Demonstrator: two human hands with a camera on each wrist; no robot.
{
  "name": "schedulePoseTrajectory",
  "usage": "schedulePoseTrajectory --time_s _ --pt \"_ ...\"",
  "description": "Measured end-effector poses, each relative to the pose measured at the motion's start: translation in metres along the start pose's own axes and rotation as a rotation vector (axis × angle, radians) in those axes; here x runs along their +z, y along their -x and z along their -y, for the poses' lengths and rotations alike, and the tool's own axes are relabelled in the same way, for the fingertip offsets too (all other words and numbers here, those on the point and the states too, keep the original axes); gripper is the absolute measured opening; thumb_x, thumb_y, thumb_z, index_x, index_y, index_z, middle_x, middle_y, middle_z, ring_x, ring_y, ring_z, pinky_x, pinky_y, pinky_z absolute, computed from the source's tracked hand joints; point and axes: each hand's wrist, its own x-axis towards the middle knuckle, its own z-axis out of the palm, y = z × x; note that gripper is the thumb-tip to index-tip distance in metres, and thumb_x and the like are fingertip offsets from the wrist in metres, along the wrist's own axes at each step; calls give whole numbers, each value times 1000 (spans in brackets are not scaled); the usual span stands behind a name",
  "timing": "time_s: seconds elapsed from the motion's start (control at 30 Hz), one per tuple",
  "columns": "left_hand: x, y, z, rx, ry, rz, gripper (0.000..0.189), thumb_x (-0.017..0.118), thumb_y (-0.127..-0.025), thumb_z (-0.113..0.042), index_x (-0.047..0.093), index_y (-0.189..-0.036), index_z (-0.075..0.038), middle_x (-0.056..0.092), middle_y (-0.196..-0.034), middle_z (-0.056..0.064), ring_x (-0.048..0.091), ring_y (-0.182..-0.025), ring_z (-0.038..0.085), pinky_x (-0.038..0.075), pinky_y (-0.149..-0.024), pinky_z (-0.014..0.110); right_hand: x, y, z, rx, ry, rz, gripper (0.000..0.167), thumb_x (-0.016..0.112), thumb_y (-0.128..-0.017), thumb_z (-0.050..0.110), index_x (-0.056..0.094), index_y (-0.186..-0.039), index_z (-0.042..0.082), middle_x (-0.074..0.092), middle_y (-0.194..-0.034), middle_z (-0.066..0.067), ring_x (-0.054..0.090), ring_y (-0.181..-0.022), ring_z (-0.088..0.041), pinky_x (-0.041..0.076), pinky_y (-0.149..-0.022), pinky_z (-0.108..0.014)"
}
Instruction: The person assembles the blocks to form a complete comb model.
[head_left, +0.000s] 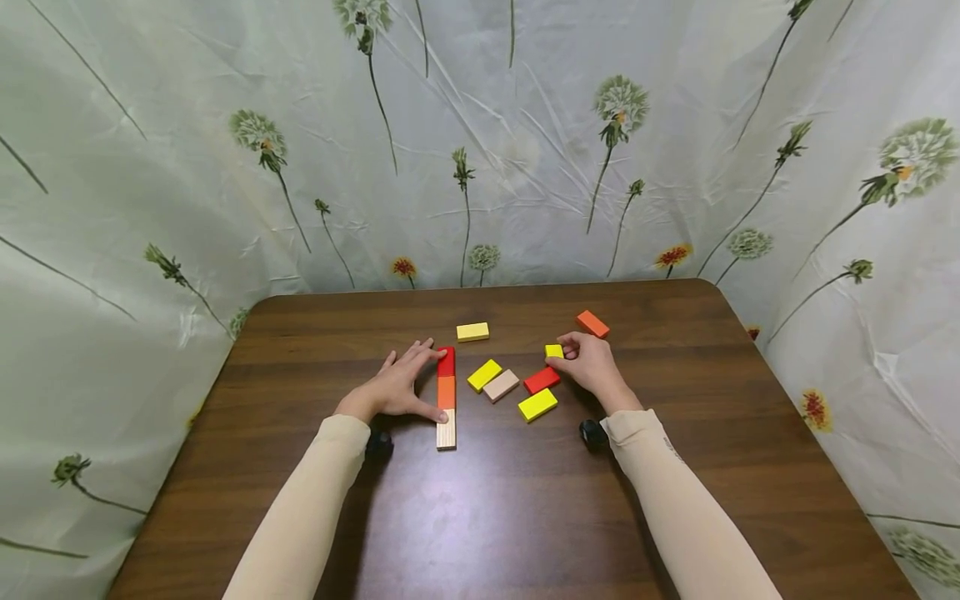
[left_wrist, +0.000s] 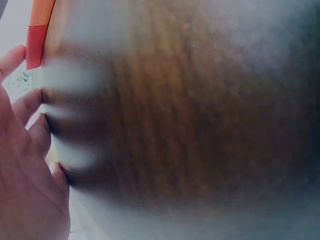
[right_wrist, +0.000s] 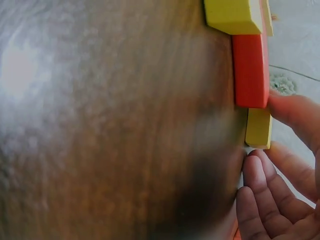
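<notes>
A straight row of three blocks lies on the table: a red block [head_left: 446, 362] at the far end, an orange block [head_left: 446, 392] in the middle and a pale wood block [head_left: 446, 435] nearest. Spread along its left side, my left hand [head_left: 397, 386] has the index fingertip at the red block and the thumb on the pale one. My right hand [head_left: 592, 367] pinches a small yellow block [head_left: 553, 351] between thumb and index finger. Just in front of it lies another red block [head_left: 542, 381]. The other right fingers curl loosely beside the yellow block [right_wrist: 258, 131].
Between the hands lie two more yellow blocks, one nearer [head_left: 537, 406] and one farther left [head_left: 484, 376], plus a pinkish wood block [head_left: 501, 386]. A pale yellow block [head_left: 472, 332] and an orange block [head_left: 592, 324] lie farther back. A flowered curtain [head_left: 510, 167] hangs behind the brown table [head_left: 487, 517].
</notes>
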Motion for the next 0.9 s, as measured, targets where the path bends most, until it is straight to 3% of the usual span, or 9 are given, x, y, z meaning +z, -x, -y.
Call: schedulePoseTrajectory --time_s 0.67,0.9 --pt "1 1 -1 7 -1 -7 114 92 -74 -63 38 -165 -20 15 -181 14 9 -169 40 1 -131 73 -8 7 -10 10 16 1 45 84 -96 23 71 -130 -3 73 -112 -17 67 -99 -27 61 -94 -40" --pt "2 0 1 -5 6 -5 114 92 -73 -63 39 -164 -21 15 -182 13 8 -170 38 0 -132 72 -14 10 -18 -19 12 18 38 80 -98 14 71 -130 -4 76 -113 -19 72 -101 -29 62 -97 -45"
